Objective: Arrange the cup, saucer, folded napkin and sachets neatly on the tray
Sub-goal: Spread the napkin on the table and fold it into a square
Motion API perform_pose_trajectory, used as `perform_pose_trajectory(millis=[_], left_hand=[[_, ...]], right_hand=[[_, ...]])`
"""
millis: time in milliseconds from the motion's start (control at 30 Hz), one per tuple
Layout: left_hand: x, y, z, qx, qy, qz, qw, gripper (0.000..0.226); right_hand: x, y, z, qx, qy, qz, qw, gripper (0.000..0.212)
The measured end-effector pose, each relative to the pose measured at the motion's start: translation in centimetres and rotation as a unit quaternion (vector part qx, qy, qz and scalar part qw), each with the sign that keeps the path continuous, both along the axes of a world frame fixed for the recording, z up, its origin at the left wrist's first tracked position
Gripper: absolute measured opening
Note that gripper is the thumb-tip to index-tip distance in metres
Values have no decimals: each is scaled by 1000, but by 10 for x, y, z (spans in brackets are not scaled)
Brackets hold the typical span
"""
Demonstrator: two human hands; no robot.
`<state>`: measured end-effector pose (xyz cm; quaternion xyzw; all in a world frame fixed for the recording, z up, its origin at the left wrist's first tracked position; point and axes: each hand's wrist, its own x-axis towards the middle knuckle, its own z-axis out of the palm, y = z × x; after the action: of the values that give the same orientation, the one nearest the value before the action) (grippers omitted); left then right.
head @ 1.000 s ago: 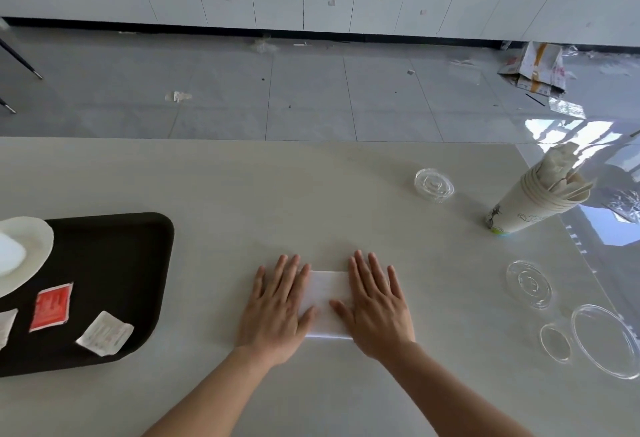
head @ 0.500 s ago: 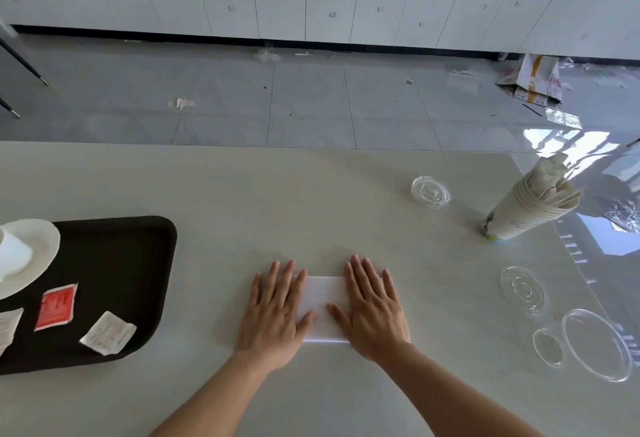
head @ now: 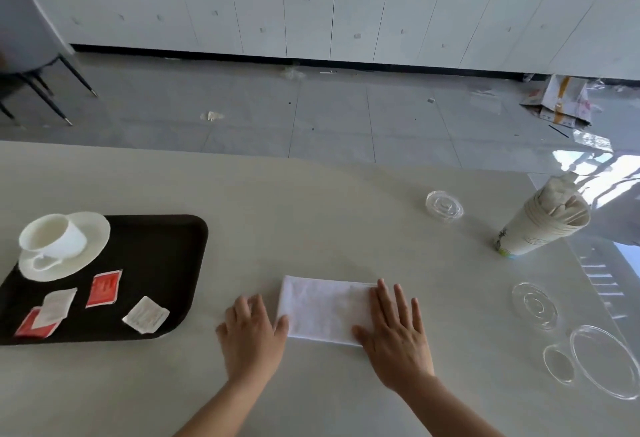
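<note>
A white folded napkin lies flat on the pale table. My right hand rests palm down on its right end, fingers spread. My left hand lies flat on the table at the napkin's left edge, thumb touching its corner. To the left sits a dark tray. At the tray's far left corner a white cup stands on a white saucer. Red sachets and white sachets lie scattered on the tray's near half.
A stack of paper cups holding wrapped items stands at the right. Clear plastic lids lie nearby, with several more lids and a clear bowl along the right edge. A chair stands on the floor beyond the table.
My hands have slid apart along the napkin, the left one off its left edge, uncovering its middle. The view has shifted, bringing the cup and saucer fully into sight.
</note>
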<state>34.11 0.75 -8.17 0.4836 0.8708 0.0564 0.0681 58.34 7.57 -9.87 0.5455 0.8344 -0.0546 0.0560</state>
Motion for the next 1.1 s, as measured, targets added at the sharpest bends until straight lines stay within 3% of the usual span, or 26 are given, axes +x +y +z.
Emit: perform_pose_trajectory(millis=[67,167,333,533,600,733,800,833,900,933,967,1100], left_hand=[[6,-5,8,1,-37,58,998,43],[11,-1,21,-46,-77,101,991,45],[10,16,22,-61,-114,112,985,34],[5,25,32,-65,-234,157,957,15],[4,22,33,-21,-320,197,926,19],[4,14,32,87,-473,308,821,22],[3,11,32,97,-491,310,808,13],[3,9,32,96,-492,303,811,8],[2,8,32,86,-486,278,824,7],[2,7,34,77,-484,266,830,9],[2,5,36,70,-487,262,830,9],[1,3,40,72,-518,298,799,7]], right_hand=[[-6,-2,1,6,-2,-4,1000,75],[-10,-5,0,8,2,-16,1000,77],[-10,-2,2,11,11,-19,1000,81],[-9,-1,3,-4,15,-22,1000,83],[-8,-1,4,-9,25,-24,999,83],[-20,1,21,-7,117,-21,993,77],[-44,-2,37,-63,275,-64,957,61],[-58,-4,47,-123,370,-114,914,54],[-87,-8,64,-265,517,-223,783,49],[-97,-10,68,-302,554,-264,729,49],[-105,-11,69,-321,569,-293,699,48],[-108,-18,70,-346,592,-311,658,49]])
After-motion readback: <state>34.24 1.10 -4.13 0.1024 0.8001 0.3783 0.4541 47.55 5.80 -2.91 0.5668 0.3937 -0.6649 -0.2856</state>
